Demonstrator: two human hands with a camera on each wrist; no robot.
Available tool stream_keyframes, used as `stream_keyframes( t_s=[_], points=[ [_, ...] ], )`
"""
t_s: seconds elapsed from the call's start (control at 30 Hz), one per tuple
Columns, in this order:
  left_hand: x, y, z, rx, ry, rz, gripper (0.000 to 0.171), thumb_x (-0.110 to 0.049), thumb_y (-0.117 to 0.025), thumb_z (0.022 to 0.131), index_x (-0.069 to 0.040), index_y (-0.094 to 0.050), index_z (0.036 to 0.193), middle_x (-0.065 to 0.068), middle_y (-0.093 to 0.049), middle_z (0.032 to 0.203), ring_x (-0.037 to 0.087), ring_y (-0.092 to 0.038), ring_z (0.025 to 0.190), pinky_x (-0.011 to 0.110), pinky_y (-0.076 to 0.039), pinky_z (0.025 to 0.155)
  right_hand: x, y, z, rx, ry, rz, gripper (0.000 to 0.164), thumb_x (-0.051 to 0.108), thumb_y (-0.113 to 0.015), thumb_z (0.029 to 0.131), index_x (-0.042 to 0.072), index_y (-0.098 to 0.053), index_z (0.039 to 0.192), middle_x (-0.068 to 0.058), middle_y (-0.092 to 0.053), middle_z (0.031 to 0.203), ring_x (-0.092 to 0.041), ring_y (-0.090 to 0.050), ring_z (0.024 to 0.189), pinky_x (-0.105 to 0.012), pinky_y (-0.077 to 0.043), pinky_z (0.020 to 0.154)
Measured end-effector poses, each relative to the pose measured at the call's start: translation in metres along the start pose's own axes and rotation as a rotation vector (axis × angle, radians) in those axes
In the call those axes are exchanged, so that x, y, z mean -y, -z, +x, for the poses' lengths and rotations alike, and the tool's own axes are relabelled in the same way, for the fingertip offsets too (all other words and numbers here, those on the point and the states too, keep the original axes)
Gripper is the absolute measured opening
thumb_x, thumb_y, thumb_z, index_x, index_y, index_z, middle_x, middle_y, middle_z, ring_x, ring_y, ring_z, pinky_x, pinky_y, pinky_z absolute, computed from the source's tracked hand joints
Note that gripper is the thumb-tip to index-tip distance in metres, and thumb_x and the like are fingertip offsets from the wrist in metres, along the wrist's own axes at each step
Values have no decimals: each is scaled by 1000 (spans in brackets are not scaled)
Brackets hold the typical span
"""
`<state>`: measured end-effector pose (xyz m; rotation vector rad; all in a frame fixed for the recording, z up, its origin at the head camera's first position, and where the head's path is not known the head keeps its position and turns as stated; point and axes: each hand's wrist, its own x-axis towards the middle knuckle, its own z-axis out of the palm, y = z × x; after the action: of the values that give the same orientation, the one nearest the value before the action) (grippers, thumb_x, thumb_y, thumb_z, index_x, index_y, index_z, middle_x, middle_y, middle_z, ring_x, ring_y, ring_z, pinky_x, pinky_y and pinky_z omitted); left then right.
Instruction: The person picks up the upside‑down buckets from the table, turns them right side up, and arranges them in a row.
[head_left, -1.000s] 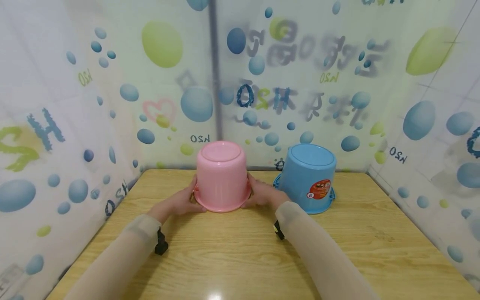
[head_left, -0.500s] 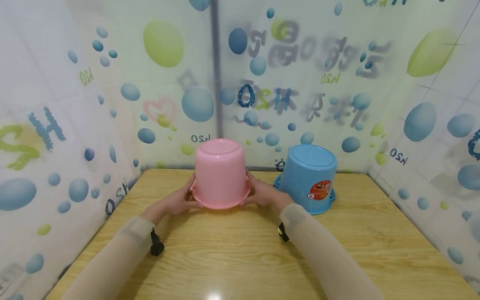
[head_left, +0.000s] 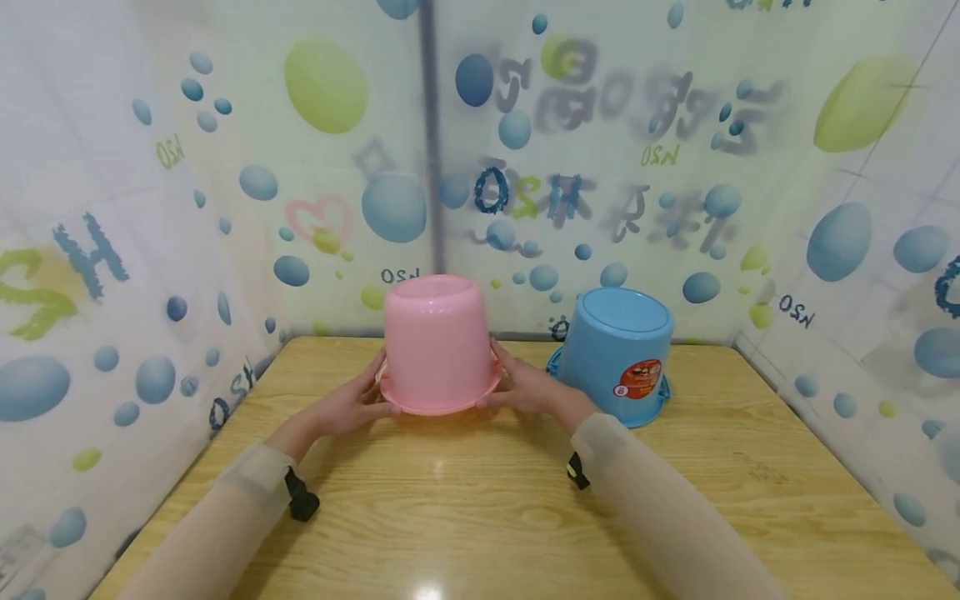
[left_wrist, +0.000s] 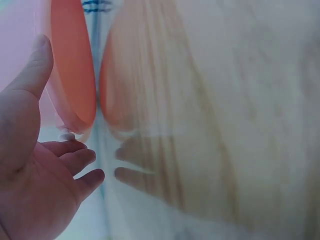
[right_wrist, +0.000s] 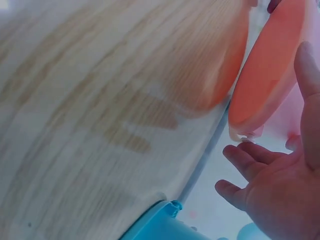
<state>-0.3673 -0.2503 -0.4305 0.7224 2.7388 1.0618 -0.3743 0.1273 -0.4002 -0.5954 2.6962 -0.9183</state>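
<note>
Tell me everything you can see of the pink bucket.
The pink bucket looks like smooth, glossy plastic, with a flared rim and a small pale fitting at its edge. It is held upside down, base up, clear of the table, left of the blue bucket. The left hand and right hand grip it near the rim from opposite sides. Its inside looks orange-red in the wrist views.

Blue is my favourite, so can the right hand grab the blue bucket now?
Probably not yet: the right hand is helping hold up the pink bucket. The blue bucket stands close by with nothing seen in between, so once free, that hand likely could.
</note>
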Motion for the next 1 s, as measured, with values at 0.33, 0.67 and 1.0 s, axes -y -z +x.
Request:
stream_keyframes(
  t_s=[0.33,0.67,1.0],
  points=[
    [-12,9,-14,-23,25,-4,103,-53,-67,108,-31,5,178,20,-7,185,57,-20,165,79,-23,128,6,2,-10,-33,62,26,110,69,-71,98,48,4,175,-4,-14,186,-42,-25,169,-67,-27,134],
    [-26,10,-20,-59,-68,-71,99,-39,-65,112,-31,9,177,16,-1,186,55,-17,166,75,-24,129,13,3,-22,-115,124,54,101,69,-66,102,47,0,175,-1,-15,186,-40,-22,170,-70,-29,132],
    [-42,10,-22,-148,-83,-182,83,-34,-56,117,-34,-1,178,11,-5,186,48,-16,169,69,-25,131,19,3,-33,-179,144,79,93,68,-60,106,46,-3,176,-7,-21,185,-45,-27,167,-73,-32,129]
  ],
)
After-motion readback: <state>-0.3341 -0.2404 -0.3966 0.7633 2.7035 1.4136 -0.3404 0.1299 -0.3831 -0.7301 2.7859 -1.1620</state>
